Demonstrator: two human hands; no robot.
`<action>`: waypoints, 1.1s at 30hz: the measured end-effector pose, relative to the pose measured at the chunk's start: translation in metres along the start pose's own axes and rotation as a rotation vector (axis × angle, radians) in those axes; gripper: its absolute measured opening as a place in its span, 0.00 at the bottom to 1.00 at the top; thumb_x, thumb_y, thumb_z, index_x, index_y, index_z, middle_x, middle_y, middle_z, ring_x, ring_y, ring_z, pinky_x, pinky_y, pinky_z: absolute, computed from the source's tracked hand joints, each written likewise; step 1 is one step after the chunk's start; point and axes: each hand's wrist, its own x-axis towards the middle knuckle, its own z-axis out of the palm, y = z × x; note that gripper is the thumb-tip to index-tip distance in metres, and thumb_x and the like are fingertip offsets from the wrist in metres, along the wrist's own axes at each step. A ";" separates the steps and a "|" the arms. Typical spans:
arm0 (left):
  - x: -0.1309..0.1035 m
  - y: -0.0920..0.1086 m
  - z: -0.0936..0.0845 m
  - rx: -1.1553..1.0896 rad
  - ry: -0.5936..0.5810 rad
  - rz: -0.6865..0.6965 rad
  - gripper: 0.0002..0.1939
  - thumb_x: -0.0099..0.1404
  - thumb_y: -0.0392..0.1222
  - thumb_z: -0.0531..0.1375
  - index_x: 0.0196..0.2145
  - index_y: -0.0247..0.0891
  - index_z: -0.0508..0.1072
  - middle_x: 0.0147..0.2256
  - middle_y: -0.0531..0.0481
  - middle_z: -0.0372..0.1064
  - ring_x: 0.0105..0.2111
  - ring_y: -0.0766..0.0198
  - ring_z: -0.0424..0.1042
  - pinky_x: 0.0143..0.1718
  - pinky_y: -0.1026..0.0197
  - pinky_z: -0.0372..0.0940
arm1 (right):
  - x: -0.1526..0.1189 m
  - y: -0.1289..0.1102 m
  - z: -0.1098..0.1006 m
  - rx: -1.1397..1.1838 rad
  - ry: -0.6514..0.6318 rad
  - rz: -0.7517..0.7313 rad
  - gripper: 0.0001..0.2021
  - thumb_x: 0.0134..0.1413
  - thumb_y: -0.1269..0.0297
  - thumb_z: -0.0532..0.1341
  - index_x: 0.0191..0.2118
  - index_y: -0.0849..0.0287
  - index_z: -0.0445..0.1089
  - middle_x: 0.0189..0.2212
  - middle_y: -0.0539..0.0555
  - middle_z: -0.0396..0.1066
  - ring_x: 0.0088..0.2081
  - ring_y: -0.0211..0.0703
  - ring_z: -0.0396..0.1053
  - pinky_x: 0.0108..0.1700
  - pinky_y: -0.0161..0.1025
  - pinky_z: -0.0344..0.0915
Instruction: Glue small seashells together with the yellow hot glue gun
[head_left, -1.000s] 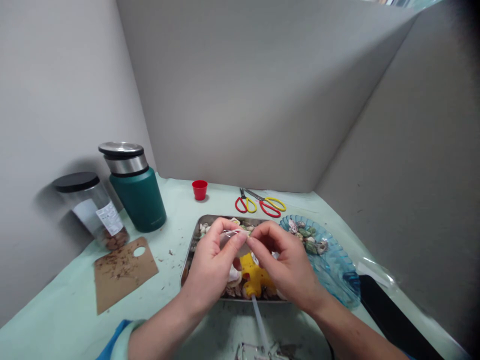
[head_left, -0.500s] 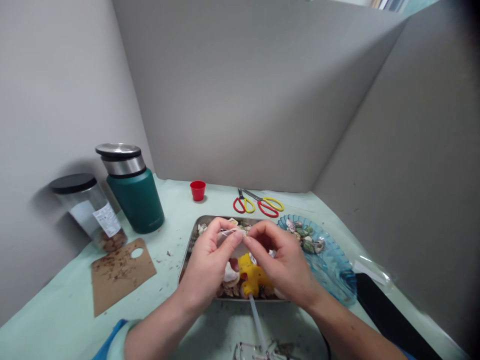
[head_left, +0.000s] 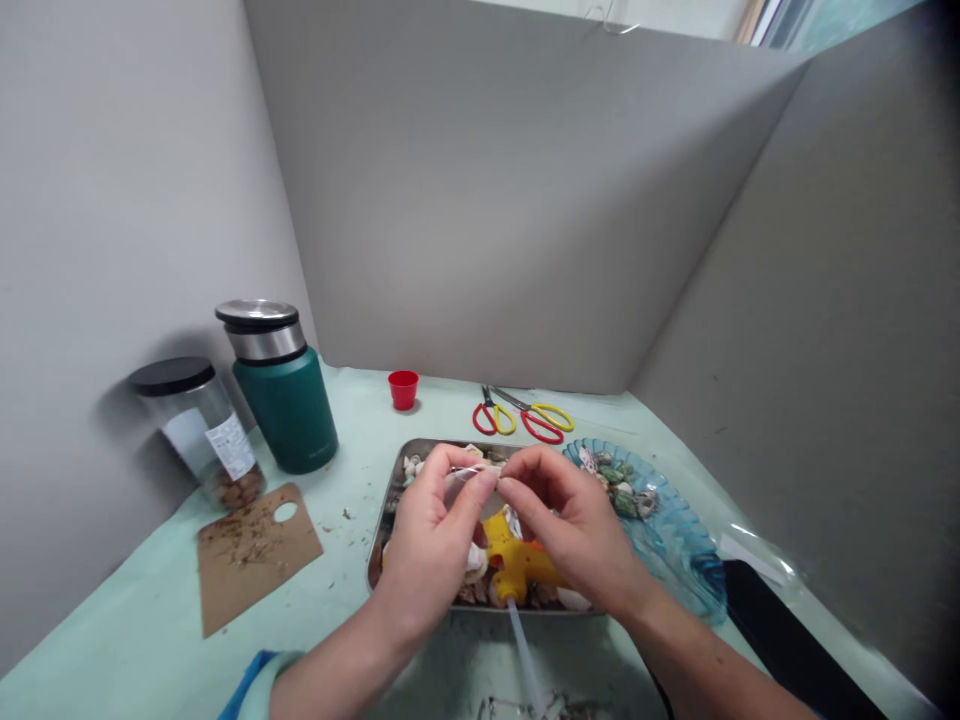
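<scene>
Above a metal tray (head_left: 380,510) of shells, my left hand (head_left: 442,530) and my right hand (head_left: 574,520) meet with thumbs and forefingers pinched. Between the fingertips is a small pale piece (head_left: 491,471), too small to name; a thin whitish strand runs from it by my left forefinger. Both hands appear to grip this piece. Below them a yellow glue gun (head_left: 514,562) lies on the tray, a translucent glue stick (head_left: 525,650) pointing from it toward me. White and brown shells (head_left: 475,567) show around the gun.
A blue fluted plate (head_left: 675,540) with small shells is at right, beside a black strip (head_left: 795,630). Scissors (head_left: 544,422) and a red cup (head_left: 403,390) stand behind the tray. At left are a green bottle (head_left: 289,410), a jar (head_left: 214,440) and a brown board (head_left: 259,560).
The whole view has shifted slightly, so objects sit a little lower and farther right. Both hands keep nearly the same pinched pose, their fingertips still together.
</scene>
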 end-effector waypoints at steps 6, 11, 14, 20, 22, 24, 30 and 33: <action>0.006 0.003 -0.003 -0.181 -0.032 -0.088 0.13 0.62 0.52 0.56 0.37 0.40 0.63 0.27 0.55 0.64 0.19 0.72 0.62 0.20 0.68 0.60 | 0.000 -0.003 0.004 -0.001 -0.051 -0.014 0.06 0.58 0.60 0.57 0.36 0.57 0.63 0.25 0.46 0.64 0.24 0.33 0.61 0.27 0.32 0.59; 0.004 0.009 -0.002 -0.311 -0.069 -0.116 0.13 0.63 0.51 0.55 0.38 0.38 0.65 0.32 0.52 0.65 0.23 0.71 0.65 0.24 0.67 0.63 | -0.001 -0.004 0.005 -0.097 0.000 0.006 0.08 0.58 0.60 0.57 0.32 0.58 0.63 0.21 0.45 0.61 0.23 0.34 0.59 0.25 0.32 0.57; 0.002 0.010 -0.001 -0.322 -0.084 -0.095 0.13 0.61 0.47 0.58 0.42 0.40 0.66 0.37 0.50 0.66 0.30 0.68 0.67 0.28 0.65 0.65 | -0.002 -0.003 0.004 -0.112 0.050 -0.002 0.08 0.58 0.61 0.56 0.31 0.58 0.63 0.21 0.45 0.62 0.22 0.33 0.60 0.25 0.32 0.56; 0.003 0.008 -0.001 -0.242 -0.084 0.001 0.15 0.57 0.39 0.62 0.43 0.39 0.67 0.39 0.48 0.70 0.34 0.64 0.68 0.33 0.63 0.67 | -0.002 -0.004 -0.001 -0.160 0.191 -0.162 0.06 0.58 0.64 0.57 0.30 0.58 0.63 0.23 0.47 0.62 0.24 0.34 0.60 0.27 0.33 0.58; 0.004 0.008 -0.001 -0.196 -0.071 0.033 0.13 0.57 0.38 0.61 0.41 0.38 0.68 0.39 0.48 0.71 0.34 0.65 0.69 0.34 0.64 0.67 | -0.003 -0.004 -0.002 -0.188 0.232 -0.209 0.05 0.57 0.66 0.57 0.30 0.57 0.63 0.24 0.47 0.62 0.25 0.35 0.60 0.28 0.34 0.58; 0.005 0.008 -0.002 -0.140 -0.047 0.067 0.09 0.59 0.39 0.61 0.39 0.38 0.69 0.37 0.49 0.72 0.32 0.67 0.70 0.34 0.64 0.67 | -0.003 -0.004 -0.004 -0.203 0.243 -0.243 0.04 0.57 0.67 0.57 0.31 0.57 0.64 0.24 0.47 0.63 0.25 0.35 0.60 0.28 0.34 0.58; 0.002 0.009 -0.005 -0.045 0.041 0.182 0.03 0.60 0.38 0.60 0.34 0.39 0.71 0.34 0.53 0.70 0.30 0.68 0.71 0.34 0.65 0.67 | -0.004 -0.008 -0.006 -0.271 0.207 -0.322 0.02 0.57 0.69 0.57 0.32 0.57 0.65 0.26 0.49 0.64 0.26 0.36 0.61 0.29 0.35 0.59; 0.001 0.008 -0.005 -0.049 0.047 0.250 0.02 0.60 0.36 0.60 0.33 0.39 0.73 0.36 0.52 0.69 0.32 0.66 0.71 0.35 0.63 0.68 | -0.004 -0.009 -0.008 -0.296 0.208 -0.325 0.02 0.56 0.69 0.57 0.33 0.57 0.65 0.27 0.49 0.65 0.26 0.36 0.62 0.29 0.35 0.59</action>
